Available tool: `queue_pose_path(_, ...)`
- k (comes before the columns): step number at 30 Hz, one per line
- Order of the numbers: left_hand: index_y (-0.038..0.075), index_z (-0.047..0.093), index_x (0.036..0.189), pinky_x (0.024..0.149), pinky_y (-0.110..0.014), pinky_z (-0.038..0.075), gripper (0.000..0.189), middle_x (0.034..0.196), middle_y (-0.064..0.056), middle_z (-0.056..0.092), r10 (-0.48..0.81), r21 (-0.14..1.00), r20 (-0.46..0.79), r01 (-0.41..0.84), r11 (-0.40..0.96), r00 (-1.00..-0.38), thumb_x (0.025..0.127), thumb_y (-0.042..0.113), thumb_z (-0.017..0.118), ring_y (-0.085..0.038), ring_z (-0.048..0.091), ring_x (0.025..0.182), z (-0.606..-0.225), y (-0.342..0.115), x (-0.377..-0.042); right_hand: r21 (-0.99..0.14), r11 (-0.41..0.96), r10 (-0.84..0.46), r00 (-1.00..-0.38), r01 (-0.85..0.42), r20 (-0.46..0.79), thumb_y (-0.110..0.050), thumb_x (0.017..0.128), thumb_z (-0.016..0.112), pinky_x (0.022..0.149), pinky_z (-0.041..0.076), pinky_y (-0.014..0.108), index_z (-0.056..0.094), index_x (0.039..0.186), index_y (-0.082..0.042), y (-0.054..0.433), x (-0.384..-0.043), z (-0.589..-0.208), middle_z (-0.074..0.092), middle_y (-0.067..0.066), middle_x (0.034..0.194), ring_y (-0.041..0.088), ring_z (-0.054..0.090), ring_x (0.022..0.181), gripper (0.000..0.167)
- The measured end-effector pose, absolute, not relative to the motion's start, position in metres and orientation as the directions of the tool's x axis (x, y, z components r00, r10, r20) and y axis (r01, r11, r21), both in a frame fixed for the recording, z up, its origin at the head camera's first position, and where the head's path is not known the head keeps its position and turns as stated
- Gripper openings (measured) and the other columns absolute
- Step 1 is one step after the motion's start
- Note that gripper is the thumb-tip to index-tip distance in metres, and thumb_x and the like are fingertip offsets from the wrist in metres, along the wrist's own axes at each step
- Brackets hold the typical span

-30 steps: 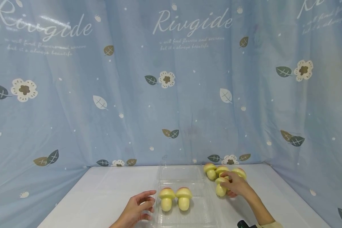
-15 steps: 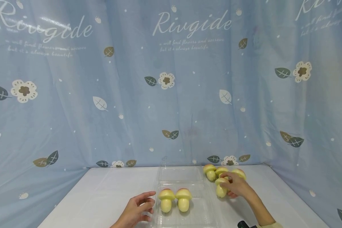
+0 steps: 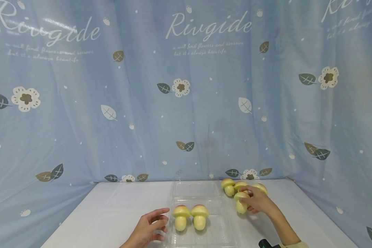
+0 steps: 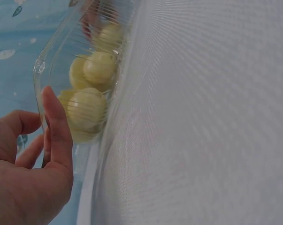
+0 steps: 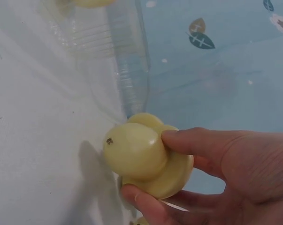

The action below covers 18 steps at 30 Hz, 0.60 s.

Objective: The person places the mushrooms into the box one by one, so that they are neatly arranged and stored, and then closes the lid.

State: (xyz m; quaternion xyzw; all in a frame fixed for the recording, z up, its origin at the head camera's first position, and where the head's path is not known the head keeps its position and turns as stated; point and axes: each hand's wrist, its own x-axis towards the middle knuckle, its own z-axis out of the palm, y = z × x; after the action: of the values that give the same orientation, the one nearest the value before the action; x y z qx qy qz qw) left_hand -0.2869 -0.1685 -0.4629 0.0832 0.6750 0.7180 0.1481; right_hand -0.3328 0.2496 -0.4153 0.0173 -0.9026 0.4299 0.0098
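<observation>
My right hand (image 3: 258, 199) pinches a yellow toy mushroom (image 5: 136, 152) with a rounded cap and thick stem, thumb on one side and fingers on the other. It is right of the clear plastic box (image 3: 218, 234), beside several like mushrooms. Inside the box, two mushrooms with reddish cap tops, a left one (image 3: 181, 220) and a right one (image 3: 199, 220), lie side by side. At the box's left wall is my left hand (image 3: 148, 227), fingers loosely bent and fingertips right at the rim. The left wrist view shows its thumb (image 4: 59, 126) overlapping the clear wall.
Behind the right hand lie more mushrooms, among them one at the back left (image 3: 228, 187) and one at the back right (image 3: 260, 188). The box's clear lid (image 3: 195, 188) stands hinged back toward the curtain (image 3: 186, 113). A black object (image 3: 265, 243) shows by the right sleeve.
The mushroom in my right hand has tilted slightly and shifted up a little. My left hand, the box and its two mushrooms stay in place.
</observation>
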Motion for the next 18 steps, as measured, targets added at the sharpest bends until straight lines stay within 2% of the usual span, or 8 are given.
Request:
queue_pose_path(11, 0.001, 0.045, 0.145, 0.062, -0.025, 0.058, 0.059, 0.105, -0.002, 0.059, 0.319, 0.994, -0.081, -0.101, -0.048, -0.944, 0.094, 0.022, 0.067, -0.012, 0.063, 0.081, -0.462, -0.168, -0.287, -0.783, 0.613, -0.112, -0.992, -0.108, 0.049, -0.018, 0.091, 0.069, 0.051, 0.053, 0.033, 0.053, 0.134, -0.001, 0.251, -0.33, -0.406, 0.067, 0.012, 0.094, 0.024, 0.065, 0.066, 0.049)
queue_pose_path(18, 0.001, 0.045, 0.144, 0.062, -0.026, 0.058, 0.059, 0.104, -0.002, 0.06, 0.314, 0.994, -0.083, -0.1, -0.039, -0.946, 0.093, 0.022, 0.067, -0.013, 0.063, 0.08, -0.462, -0.167, -0.286, -0.781, 0.604, -0.158, -0.984, -0.158, 0.077, -0.019, 0.091, 0.07, 0.051, 0.054, 0.035, 0.054, 0.133, -0.001, 0.252, -0.326, -0.401, 0.068, 0.016, 0.105, 0.024, 0.067, 0.067, 0.048)
